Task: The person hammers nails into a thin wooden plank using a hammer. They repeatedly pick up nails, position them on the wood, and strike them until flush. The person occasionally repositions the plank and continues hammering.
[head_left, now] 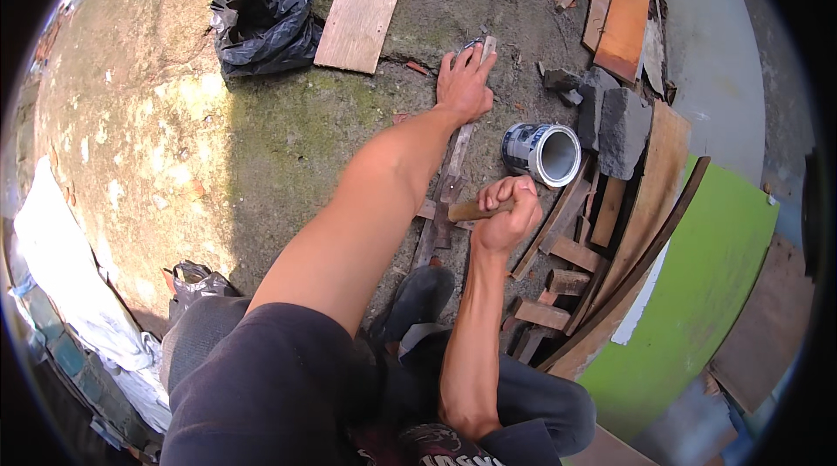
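Observation:
My right hand is closed round the wooden handle of a hammer. The hammer's dark head lies over a long narrow wooden strip, by a short crosspiece. Farther off, my left hand grips the strip's far end, with the pale tip showing past the fingers. My dark shoe is at the strip's near end. To the right of the strip is a metal can, its mouth facing me and a grey inside showing.
Grey stone blocks sit beyond the can. Scrap wood is piled at right, beside a green panel. A black plastic bag and a flat board lie at far left. White cloth covers the left edge.

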A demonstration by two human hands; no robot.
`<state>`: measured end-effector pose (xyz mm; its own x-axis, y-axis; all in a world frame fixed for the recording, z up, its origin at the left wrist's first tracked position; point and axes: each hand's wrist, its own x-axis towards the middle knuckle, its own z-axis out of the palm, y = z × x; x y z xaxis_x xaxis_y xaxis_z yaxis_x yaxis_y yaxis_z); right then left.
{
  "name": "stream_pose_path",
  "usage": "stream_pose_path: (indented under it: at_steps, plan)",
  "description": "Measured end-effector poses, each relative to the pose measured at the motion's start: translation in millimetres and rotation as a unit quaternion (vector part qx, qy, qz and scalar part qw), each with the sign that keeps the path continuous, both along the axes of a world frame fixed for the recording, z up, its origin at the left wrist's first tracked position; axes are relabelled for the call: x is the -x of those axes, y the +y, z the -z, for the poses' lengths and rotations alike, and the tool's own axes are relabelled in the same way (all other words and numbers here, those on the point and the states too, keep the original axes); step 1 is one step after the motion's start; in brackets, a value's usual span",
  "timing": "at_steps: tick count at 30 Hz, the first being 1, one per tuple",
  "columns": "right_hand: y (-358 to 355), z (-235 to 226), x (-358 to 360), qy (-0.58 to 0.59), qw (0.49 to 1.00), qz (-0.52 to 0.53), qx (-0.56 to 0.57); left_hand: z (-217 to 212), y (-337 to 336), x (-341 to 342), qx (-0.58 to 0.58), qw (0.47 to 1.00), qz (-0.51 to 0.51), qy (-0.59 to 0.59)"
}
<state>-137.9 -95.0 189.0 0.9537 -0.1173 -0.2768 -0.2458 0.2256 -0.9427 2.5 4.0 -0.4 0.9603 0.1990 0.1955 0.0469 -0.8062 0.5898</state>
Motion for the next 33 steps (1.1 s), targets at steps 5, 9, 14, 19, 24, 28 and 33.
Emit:
stream_pose_path:
  at_steps: [5, 9, 14, 19, 24, 28, 33]
  plan:
    - [-12, -2, 24, -0.066, 0.998, -0.003, 0.008, -8, -5, -10, 0.001, 1.0, 0.014, 0.004]
    - [-15, 1, 74, -0.179, 0.983, -0.024, 0.01, -1, -1, -3, -0.015, 0.999, 0.018, 0.029]
    - [-48, -3, 75, -0.173, 0.98, 0.031, -0.098, -30, 18, -3, -0.009, 0.985, 0.099, 0.142]
    - [-84, -55, 78, -0.173, 0.965, 0.038, -0.191, -86, 36, 31, 0.059, 0.916, 0.382, 0.107]
    - [-115, -104, 84, -0.232, 0.943, 0.038, -0.236, -164, 31, 69, 0.388, 0.644, 0.448, 0.484]
    - [-119, -133, 87, -0.259, 0.937, 0.049, -0.229, -198, 37, 78, 0.389, 0.62, 0.51, 0.452]
    - [-126, -150, 94, -0.256, 0.938, 0.038, -0.229, -209, 28, 87, 0.375, 0.621, 0.551, 0.412]
